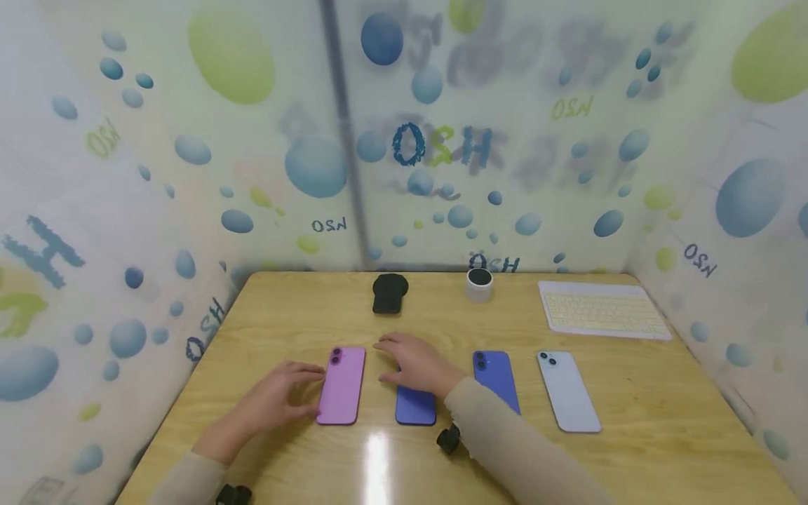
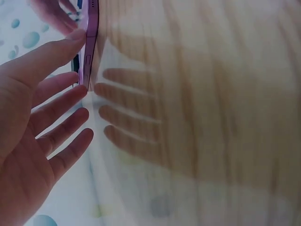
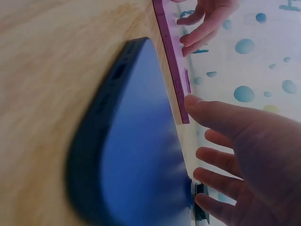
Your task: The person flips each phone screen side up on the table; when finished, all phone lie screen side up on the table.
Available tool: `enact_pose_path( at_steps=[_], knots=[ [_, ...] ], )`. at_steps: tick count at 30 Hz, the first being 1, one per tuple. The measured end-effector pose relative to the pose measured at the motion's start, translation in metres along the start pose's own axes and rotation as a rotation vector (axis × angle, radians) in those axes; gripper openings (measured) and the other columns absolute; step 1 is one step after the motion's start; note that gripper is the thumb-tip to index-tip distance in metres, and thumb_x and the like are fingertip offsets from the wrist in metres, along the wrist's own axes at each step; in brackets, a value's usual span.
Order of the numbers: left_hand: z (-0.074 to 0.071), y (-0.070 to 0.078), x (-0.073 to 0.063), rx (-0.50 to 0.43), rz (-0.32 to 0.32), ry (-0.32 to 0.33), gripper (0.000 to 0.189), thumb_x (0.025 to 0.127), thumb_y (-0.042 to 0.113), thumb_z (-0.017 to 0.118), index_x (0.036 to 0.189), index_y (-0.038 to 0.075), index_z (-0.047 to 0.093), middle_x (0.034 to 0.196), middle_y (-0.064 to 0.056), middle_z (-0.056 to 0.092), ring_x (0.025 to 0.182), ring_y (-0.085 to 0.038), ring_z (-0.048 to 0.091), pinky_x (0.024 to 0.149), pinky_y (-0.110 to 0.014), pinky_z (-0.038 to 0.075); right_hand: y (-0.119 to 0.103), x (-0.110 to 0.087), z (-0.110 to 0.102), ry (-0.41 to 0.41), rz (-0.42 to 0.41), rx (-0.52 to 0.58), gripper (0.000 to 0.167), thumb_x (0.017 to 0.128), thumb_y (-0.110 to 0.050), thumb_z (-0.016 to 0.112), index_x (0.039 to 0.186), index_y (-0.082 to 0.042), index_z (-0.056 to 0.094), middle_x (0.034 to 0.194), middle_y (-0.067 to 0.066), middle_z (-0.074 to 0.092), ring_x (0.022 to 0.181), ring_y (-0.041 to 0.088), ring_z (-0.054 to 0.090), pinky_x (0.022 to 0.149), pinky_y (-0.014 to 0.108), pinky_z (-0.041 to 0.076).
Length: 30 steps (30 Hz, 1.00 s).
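Note:
A pink phone (image 1: 341, 387) lies back up on the wooden table. My left hand (image 1: 278, 398) is at its left side, fingers spread and loosely bent. In the left wrist view the thumb and fingertips reach the edge of the pink phone (image 2: 91, 42); whether they touch it I cannot tell. My right hand (image 1: 419, 365) is over the upper part of a blue phone (image 1: 415, 408), hiding its cameras. Its fingers point left toward the pink phone, and nothing is gripped. The right wrist view shows the blue phone (image 3: 141, 141) close below the right hand (image 3: 254, 160).
Right of the hands lie a second blue phone (image 1: 497, 379), partly under the right sleeve (image 1: 505, 428), and a white phone (image 1: 569, 393). Farther back are a black stand-like object (image 1: 388, 293), a small white cylinder with a dark top (image 1: 479, 286) and a white keyboard (image 1: 602, 311).

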<state>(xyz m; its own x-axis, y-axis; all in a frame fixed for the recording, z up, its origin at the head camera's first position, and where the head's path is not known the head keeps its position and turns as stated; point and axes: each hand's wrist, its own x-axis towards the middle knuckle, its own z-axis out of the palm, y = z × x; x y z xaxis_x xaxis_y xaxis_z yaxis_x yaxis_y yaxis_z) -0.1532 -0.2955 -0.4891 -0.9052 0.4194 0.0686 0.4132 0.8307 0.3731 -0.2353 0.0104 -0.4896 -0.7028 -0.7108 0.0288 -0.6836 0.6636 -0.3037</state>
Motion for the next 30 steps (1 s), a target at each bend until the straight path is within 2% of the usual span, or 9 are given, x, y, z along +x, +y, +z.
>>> enact_pose_path(
  at_steps=[7, 11, 18, 30],
  knots=[
    [-0.005, 0.0, 0.002, -0.041, 0.012, -0.026, 0.064, 0.074, 0.036, 0.091, 0.129, 0.011, 0.071, 0.136, -0.005, 0.068, 0.126, -0.031, 0.058, 0.108, -0.059, 0.046, -0.003, 0.021, 0.0, -0.057, -0.043, 0.103, 0.066, 0.094, -0.04, 0.076, 0.149, -0.012, 0.055, 0.154, 0.007, 0.053, 0.147, 0.024, 0.045, 0.122, 0.038, 0.035],
    [-0.006, -0.002, 0.0, -0.048, 0.025, -0.039, 0.067, 0.072, 0.037, 0.092, 0.13, 0.012, 0.071, 0.137, -0.005, 0.067, 0.126, -0.032, 0.058, 0.107, -0.061, 0.046, -0.002, 0.028, 0.005, -0.07, -0.031, 0.12, 0.067, 0.092, -0.041, 0.077, 0.15, -0.014, 0.054, 0.154, 0.004, 0.054, 0.148, 0.022, 0.044, 0.123, 0.037, 0.034],
    [0.0, -0.004, -0.002, -0.027, 0.024, -0.024, 0.068, 0.07, 0.044, 0.092, 0.129, 0.016, 0.072, 0.136, 0.0, 0.068, 0.122, -0.025, 0.059, 0.106, -0.056, 0.048, -0.003, 0.032, 0.01, -0.07, -0.021, 0.141, 0.07, 0.09, -0.043, 0.079, 0.148, -0.012, 0.056, 0.152, 0.002, 0.055, 0.147, 0.021, 0.043, 0.123, 0.035, 0.033],
    [0.005, -0.005, 0.0, -0.04, -0.008, -0.034, 0.074, 0.068, 0.041, 0.094, 0.133, 0.016, 0.069, 0.138, 0.001, 0.066, 0.123, -0.023, 0.056, 0.107, -0.054, 0.048, -0.005, 0.038, 0.017, -0.049, -0.022, 0.175, 0.075, 0.083, -0.047, 0.084, 0.146, -0.014, 0.06, 0.149, 0.001, 0.056, 0.143, 0.021, 0.046, 0.121, 0.035, 0.036]
  ],
)
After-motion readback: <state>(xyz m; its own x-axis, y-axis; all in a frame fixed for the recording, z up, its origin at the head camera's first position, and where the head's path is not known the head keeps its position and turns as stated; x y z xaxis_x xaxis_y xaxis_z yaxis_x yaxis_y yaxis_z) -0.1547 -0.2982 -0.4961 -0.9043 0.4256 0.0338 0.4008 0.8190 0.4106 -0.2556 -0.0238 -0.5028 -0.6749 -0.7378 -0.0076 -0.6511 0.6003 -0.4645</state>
